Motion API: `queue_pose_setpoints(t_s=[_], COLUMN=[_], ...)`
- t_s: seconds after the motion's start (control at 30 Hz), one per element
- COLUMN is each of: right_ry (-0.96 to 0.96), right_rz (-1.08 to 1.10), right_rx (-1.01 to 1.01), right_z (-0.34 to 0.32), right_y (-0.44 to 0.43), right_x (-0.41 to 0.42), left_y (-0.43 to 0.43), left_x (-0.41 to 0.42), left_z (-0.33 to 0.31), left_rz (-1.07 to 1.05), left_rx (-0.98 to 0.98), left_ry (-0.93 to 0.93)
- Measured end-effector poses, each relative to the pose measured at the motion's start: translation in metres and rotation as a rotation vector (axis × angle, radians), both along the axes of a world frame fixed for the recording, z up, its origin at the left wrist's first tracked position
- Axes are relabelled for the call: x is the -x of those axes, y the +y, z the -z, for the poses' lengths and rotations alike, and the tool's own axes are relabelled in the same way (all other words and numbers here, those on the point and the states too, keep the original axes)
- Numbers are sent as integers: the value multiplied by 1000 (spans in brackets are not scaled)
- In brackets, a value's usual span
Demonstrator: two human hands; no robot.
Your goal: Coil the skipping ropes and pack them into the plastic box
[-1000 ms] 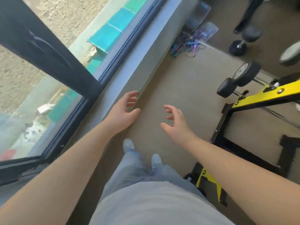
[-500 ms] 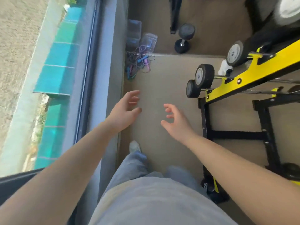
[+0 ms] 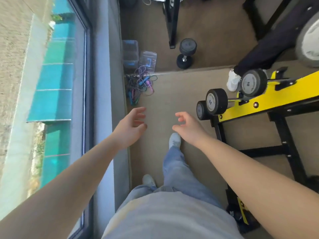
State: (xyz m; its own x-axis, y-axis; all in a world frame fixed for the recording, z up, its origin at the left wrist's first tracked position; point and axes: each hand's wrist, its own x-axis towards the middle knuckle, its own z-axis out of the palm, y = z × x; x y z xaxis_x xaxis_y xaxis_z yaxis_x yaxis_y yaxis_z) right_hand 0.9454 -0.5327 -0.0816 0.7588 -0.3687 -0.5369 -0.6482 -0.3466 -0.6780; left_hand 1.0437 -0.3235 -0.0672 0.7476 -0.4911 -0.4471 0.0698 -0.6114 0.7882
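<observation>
A tangled pile of skipping ropes (image 3: 140,84), purple, blue, green and pink, lies on the floor by the window wall. Behind it stand a clear plastic box (image 3: 130,53) and its clear lid or a second clear container (image 3: 148,60). My left hand (image 3: 132,125) and my right hand (image 3: 187,127) are held out in front of me, well short of the ropes, both empty with fingers apart. My legs and grey shoes show below the hands.
A yellow and black weight rack (image 3: 269,107) with dumbbells (image 3: 215,101) stands at the right. A loose black dumbbell (image 3: 185,53) lies beyond the mat edge. Another person's dark leg and white shoe (image 3: 233,81) are near the rack. A window and sill (image 3: 103,83) run along the left.
The view has moved forward and turned; the ropes and box now appear nearer and more central. Both hands keep the same spread pose. One leg has stepped forward.
</observation>
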Motion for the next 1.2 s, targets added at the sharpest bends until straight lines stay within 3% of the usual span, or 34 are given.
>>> queue_pose_setpoints(t_s=[0.4,0.53,1.03,1.2], right_ry=[83,82,71,40], right_rz=[-92,-28,141,302], right_rx=[-22,-32,34,-138], right_z=[12,13,19,13], right_y=[-118,-152,-267,-294], right_x=[-175,-222,-462,-518], left_y=[-120,-143,-263,-301], left_x=[-165,-213,-484,-540], left_z=[0,0,8,2], left_rz=[-199,-255,-25,51], left_rx=[58,77,17,-19], left_ry=[5,30,94,90])
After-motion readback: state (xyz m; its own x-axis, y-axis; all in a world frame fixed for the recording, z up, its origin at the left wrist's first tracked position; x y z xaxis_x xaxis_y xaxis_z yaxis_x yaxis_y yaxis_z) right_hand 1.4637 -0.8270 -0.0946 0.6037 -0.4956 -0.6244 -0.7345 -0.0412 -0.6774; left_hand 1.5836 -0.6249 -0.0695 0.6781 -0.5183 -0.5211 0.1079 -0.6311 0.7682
